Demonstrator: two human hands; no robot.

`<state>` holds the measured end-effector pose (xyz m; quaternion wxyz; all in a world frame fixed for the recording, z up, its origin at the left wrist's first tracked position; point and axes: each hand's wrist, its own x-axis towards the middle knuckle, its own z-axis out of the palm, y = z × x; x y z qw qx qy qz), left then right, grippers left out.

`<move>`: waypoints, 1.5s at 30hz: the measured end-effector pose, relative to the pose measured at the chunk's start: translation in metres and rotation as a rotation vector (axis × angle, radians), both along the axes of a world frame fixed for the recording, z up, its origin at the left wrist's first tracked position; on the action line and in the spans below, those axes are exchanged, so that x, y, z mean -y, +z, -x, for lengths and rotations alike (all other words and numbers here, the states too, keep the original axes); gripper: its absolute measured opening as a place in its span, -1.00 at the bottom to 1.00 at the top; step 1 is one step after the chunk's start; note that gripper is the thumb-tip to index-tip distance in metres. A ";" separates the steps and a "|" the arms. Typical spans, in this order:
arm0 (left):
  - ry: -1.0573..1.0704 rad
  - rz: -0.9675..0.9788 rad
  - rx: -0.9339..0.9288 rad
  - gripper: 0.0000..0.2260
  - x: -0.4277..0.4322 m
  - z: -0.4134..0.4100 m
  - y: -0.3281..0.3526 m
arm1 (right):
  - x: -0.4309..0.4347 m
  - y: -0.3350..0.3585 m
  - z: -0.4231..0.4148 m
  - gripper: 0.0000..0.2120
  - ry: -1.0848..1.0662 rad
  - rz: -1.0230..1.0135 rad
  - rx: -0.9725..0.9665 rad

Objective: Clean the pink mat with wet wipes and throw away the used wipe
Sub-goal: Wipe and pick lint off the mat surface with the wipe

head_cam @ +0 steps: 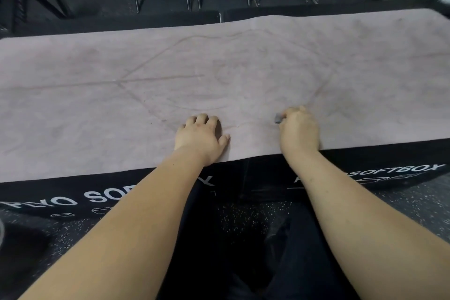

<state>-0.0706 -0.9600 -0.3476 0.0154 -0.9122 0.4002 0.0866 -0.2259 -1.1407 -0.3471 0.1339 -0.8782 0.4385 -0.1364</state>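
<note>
Gripping wipe point(278, 119) – R hand point(300, 129) | L hand point(202, 135) loose, resting on pink mat point(92, 109)

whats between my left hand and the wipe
Only bare pink mat with a faint line, between the left hand and the wipe in the right hand, per the head view.

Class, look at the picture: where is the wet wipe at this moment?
In the head view, the wipe is right of centre, bunched in the right hand on the pink mat, near its front edge, right of the left hand.
</note>
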 end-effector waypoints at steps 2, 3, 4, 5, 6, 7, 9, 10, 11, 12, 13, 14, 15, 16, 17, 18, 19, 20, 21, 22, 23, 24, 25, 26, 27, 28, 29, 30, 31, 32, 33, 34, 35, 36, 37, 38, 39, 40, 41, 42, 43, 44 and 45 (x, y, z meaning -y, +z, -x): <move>0.008 0.005 0.035 -0.50 0.003 0.000 0.000 | -0.027 -0.001 -0.017 -0.76 0.057 -0.013 0.033; 0.015 0.016 0.047 -0.54 0.005 -0.001 0.000 | -0.041 0.000 -0.027 -0.78 0.101 0.010 0.044; 0.023 0.032 0.056 -0.58 0.007 -0.003 -0.001 | -0.053 0.001 -0.036 -0.80 0.150 0.028 0.051; 0.030 0.047 0.069 -0.61 0.008 -0.004 -0.002 | -0.064 0.003 -0.045 -0.81 0.207 0.026 0.050; 0.033 0.053 0.079 -0.64 0.009 -0.007 -0.002 | -0.072 0.004 -0.052 -0.82 0.263 0.011 0.027; 0.033 0.053 0.080 -0.65 0.011 -0.009 -0.002 | -0.078 0.005 -0.056 -0.84 0.314 0.020 -0.003; 0.033 0.060 0.075 -0.67 0.013 -0.014 -0.001 | -0.083 0.008 -0.057 -0.87 0.395 0.047 -0.053; 0.030 0.067 0.076 -0.68 0.014 -0.016 0.000 | -0.082 0.008 -0.057 -0.82 0.422 0.052 -0.064; 0.025 0.074 0.080 -0.69 0.015 -0.017 0.001 | -0.076 0.004 -0.057 -0.78 0.448 0.075 -0.050; 0.018 0.077 0.087 -0.69 0.017 -0.019 0.002 | -0.067 0.001 -0.058 -0.78 0.461 0.105 -0.036; 0.012 0.078 0.094 -0.68 0.019 -0.021 0.002 | -0.054 -0.002 -0.058 -0.82 0.453 0.121 -0.027; 0.008 0.077 0.098 -0.67 0.021 -0.023 0.002 | -0.040 -0.005 -0.058 -0.87 0.422 0.135 -0.006; 0.007 0.077 0.099 -0.66 0.023 -0.025 0.002 | -0.022 -0.006 -0.057 -0.93 0.375 0.134 0.016; 0.009 0.077 0.102 -0.66 0.025 -0.026 0.002 | -0.004 -0.007 -0.054 -0.94 0.311 0.130 0.023; 0.011 0.075 0.109 -0.65 0.026 -0.027 0.002 | 0.014 -0.008 -0.050 -0.90 0.249 0.121 0.012; 0.009 0.071 0.123 -0.65 0.028 -0.027 0.001 | 0.030 -0.007 -0.045 -0.87 0.201 0.102 0.002; 0.006 0.064 0.140 -0.65 0.029 -0.027 0.001 | 0.043 -0.007 -0.040 -0.84 0.159 0.087 -0.008; 0.001 0.059 0.157 -0.64 0.030 -0.027 0.000 | 0.052 -0.007 -0.038 -0.84 0.118 0.088 -0.008; -0.003 0.057 0.171 -0.64 0.032 -0.028 0.000 | 0.057 -0.007 -0.038 -0.85 0.077 0.086 0.001; -0.004 0.054 0.176 -0.63 0.034 -0.029 0.000 | 0.056 -0.006 -0.041 -0.86 0.040 0.077 0.010; -0.004 0.048 0.178 -0.63 0.036 -0.031 0.000 | 0.050 -0.005 -0.047 -0.86 0.009 0.059 0.015; -0.002 0.042 0.181 -0.63 0.038 -0.033 0.000 | 0.042 -0.006 -0.052 -0.86 -0.002 0.033 0.028; 0.001 0.041 0.186 -0.63 0.039 -0.035 -0.001 | 0.032 -0.007 -0.059 -0.86 0.012 0.012 0.041; 0.003 0.044 0.190 -0.63 0.041 -0.037 -0.002 | 0.022 -0.008 -0.067 -0.85 0.045 0.013 0.042; 0.005 0.052 0.192 -0.64 0.042 -0.039 -0.003 | 0.010 -0.007 -0.073 -0.84 0.086 0.029 0.032; 0.010 0.067 0.191 -0.65 0.044 -0.039 -0.005 | -0.002 -0.006 -0.080 -0.85 0.129 0.040 0.026; 0.015 0.087 0.190 -0.66 0.046 -0.039 -0.007 | -0.013 -0.003 -0.086 -0.85 0.177 0.038 0.020; 0.021 0.106 0.182 -0.67 0.048 -0.039 -0.009 | -0.022 -0.001 -0.091 -0.84 0.228 0.033 0.011; 0.028 0.122 0.163 -0.68 0.050 -0.039 -0.010 | -0.030 0.000 -0.096 -0.84 0.277 0.030 -0.008; 0.033 0.131 0.140 -0.69 0.052 -0.039 -0.011 | -0.036 0.001 -0.099 -0.85 0.323 0.028 -0.041; 0.037 0.132 0.127 -0.71 0.053 -0.038 -0.011 | -0.040 0.000 -0.099 -0.87 0.372 0.028 -0.084; 0.038 0.128 0.127 -0.72 0.054 -0.038 -0.012 | -0.041 -0.002 -0.099 -0.85 0.405 0.047 -0.099; 0.037 0.128 0.134 -0.73 0.054 -0.038 -0.013 | -0.038 -0.005 -0.098 -0.82 0.431 0.080 -0.088; 0.036 0.132 0.146 -0.75 0.054 -0.039 -0.013 | -0.033 -0.007 -0.096 -0.81 0.447 0.113 -0.069; 0.031 0.137 0.157 -0.78 0.053 -0.041 -0.013 | -0.025 -0.007 -0.093 -0.84 0.456 0.121 -0.050; 0.022 0.142 0.162 -0.80 0.052 -0.042 -0.013 | -0.014 -0.006 -0.091 -0.88 0.443 0.129 -0.020; 0.011 0.147 0.162 -0.80 0.051 -0.044 -0.013 | 0.001 -0.005 -0.089 -0.92 0.404 0.123 0.011; 0.000 0.152 0.160 -0.80 0.050 -0.046 -0.013 | 0.019 -0.004 -0.086 -0.90 0.338 0.107 0.020; -0.010 0.156 0.161 -0.79 0.049 -0.048 -0.013 | 0.039 -0.004 -0.082 -0.85 0.267 0.103 0.004; -0.015 0.160 0.168 -0.79 0.048 -0.048 -0.012 | 0.058 -0.002 -0.074 -0.82 0.195 0.102 -0.025; -0.017 0.165 0.177 -0.78 0.049 -0.049 -0.012 | 0.077 -0.001 -0.067 -0.81 0.127 0.106 -0.045; -0.016 0.171 0.184 -0.78 0.049 -0.049 -0.012 | 0.092 0.000 -0.059 -0.81 0.064 0.111 -0.052; -0.013 0.174 0.190 -0.78 0.051 -0.049 -0.012 | 0.104 0.000 -0.054 -0.82 0.005 0.109 -0.050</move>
